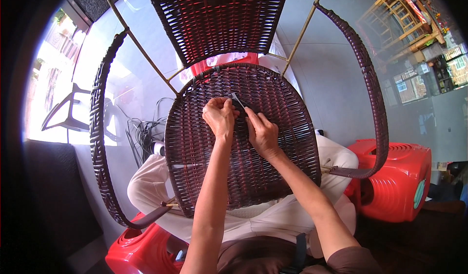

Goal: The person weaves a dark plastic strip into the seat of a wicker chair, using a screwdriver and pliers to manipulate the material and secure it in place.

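Observation:
A dark brown woven wicker chair seat (229,171) lies across my lap, with its woven backrest (219,15) beyond it. Over the upper middle of the seat, my left hand (220,117) has its thumb and fingers pinched together; whatever they hold is hidden. Close beside it on the right, my right hand (263,131) is closed, index finger forward, on a thin flat grey tool (238,99). The tool's tip points up and left, by the left fingertips. Its exact kind is too small to tell.
Wrapped armrests curve round at the left (97,113) and right (373,93), joined to bare metal rods (304,30). Red plastic stools stand at the right (395,176) and lower left (139,252). Loose dark strands (141,135) lie on the floor at left. A wooden frame (402,20) stands far right.

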The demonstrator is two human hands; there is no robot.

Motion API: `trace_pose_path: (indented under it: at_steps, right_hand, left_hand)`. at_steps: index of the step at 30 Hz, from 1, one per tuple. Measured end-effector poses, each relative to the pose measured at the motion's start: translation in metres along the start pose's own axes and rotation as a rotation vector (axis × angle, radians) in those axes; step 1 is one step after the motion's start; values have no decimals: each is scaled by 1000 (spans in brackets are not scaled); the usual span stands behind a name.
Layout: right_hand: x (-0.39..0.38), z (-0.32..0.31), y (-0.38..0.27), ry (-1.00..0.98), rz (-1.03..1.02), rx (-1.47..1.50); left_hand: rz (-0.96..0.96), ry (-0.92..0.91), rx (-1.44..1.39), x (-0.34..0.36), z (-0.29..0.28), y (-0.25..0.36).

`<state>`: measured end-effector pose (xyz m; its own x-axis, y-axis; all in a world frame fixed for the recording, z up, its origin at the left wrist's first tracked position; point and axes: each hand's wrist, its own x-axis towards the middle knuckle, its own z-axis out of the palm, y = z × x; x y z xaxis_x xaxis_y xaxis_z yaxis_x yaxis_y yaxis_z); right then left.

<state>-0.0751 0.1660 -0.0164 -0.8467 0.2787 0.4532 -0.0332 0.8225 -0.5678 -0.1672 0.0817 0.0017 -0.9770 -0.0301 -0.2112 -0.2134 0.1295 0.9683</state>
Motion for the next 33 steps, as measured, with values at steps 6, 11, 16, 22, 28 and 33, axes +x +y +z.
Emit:
trace_pose_path:
  at_steps: [6, 11, 16, 22, 28, 33]
  right_hand:
    - [7, -16, -7, -20, 94, 59]
    - [23, -24, -3, 5, 52, 79]
    - [39, -27, -8, -142, 118, 51]
    - [50, -30, -9, -241, 200, 64]
    - [54, -29, -5, -271, 256, 118]
    - [38, -20, -3, -239, 203, 5]
  left_hand:
    - [24, -23, 20, 0, -2, 0]
    - [0, -16, -92, -3, -1, -4]
    - [43, -34, -65, -3, 1, -8]
    - [49, -43, -95, 0, -1, -14]
    - [65, -39, -78, 0, 1, -16]
    - [81, -32, -60, -1, 3, -16]
